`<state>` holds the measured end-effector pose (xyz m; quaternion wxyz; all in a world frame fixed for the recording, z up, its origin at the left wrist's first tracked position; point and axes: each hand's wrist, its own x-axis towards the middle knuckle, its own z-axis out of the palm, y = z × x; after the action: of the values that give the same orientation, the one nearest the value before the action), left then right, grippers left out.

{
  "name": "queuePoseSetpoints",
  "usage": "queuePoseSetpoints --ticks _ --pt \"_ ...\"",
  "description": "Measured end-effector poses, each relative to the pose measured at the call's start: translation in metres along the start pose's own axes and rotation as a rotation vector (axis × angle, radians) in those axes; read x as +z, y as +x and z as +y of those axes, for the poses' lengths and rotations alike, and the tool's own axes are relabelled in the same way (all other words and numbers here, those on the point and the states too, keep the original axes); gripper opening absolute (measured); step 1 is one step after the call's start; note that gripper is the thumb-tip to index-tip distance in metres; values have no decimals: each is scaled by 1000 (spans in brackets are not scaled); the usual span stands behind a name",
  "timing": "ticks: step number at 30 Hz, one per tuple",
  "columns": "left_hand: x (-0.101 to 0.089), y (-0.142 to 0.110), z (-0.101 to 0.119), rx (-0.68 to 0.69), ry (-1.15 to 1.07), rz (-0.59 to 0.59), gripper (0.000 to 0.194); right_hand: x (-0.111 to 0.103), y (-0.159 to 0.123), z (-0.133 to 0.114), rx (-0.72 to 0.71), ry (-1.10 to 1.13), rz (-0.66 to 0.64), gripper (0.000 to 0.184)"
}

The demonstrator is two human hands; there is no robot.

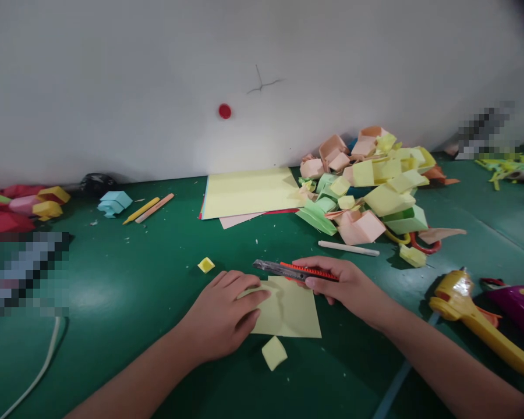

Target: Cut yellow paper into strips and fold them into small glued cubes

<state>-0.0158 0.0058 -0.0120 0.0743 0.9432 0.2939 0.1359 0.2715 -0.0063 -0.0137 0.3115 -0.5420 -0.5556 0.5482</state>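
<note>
Head view. Left hand (229, 311) lies palm-down, fingers loosely spread and slightly bent, over the left part of a pale yellow sheet (294, 314); nothing seen in its grip. Right hand (347, 285) clamped round a cutter knife (283, 269), blade pointing left along the sheet's far edge, tip just beyond the left fingertips. Contact of blade with paper: cannot tell. Hands apart, the sheet between and beneath them.

Sheet's right edge and near right corner show; its left edge is hidden under the hand. Close to the near edge, a small folded yellow piece (274, 353); a second folded piece (206, 265) left of the knife tip.

Green tabletop (174, 262) stretches left of the hands. Tighter on the right: white pen (348, 249) just beyond the right hand, heaped paper shapes (375, 174) behind it, yellow glue gun (458, 302) beside the forearm.
</note>
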Motion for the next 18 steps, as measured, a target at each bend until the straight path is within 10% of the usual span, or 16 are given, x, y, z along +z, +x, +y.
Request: queuePoseSetpoints --ticks 18 --pt "-18 5 -1 51 -33 161 29 0 0 -3 4 -2 -14 41"
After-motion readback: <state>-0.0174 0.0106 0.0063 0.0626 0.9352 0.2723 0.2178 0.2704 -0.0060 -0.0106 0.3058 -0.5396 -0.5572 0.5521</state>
